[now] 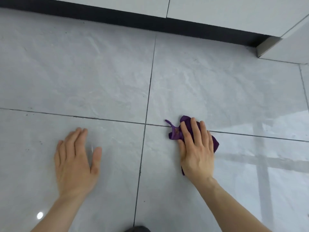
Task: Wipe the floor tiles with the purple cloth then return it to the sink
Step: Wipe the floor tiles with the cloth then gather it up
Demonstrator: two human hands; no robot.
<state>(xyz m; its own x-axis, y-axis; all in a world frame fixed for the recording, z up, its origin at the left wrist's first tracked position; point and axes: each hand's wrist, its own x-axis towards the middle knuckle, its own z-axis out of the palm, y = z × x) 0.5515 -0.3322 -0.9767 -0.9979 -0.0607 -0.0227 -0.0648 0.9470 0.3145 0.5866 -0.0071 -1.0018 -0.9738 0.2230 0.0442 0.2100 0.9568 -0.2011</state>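
Observation:
A crumpled purple cloth [175, 133] lies on the grey floor tiles [83, 72], across a dark grout line right of where two grout lines cross. My right hand [196, 148] presses flat on top of the cloth, fingers spread, and covers most of it. Cloth edges stick out to the left, above and to the right of the fingers. My left hand [76, 158] rests palm down on the bare tile at the lower left, fingers apart, with nothing under it. No sink is in view.
White cabinet fronts [234, 12] run along the top above a black recessed kick strip [117, 15]. A cabinet corner [267, 46] juts out at the upper right. The tiles on the right show glossy reflections. A dark shape [138, 229] sits at the bottom edge.

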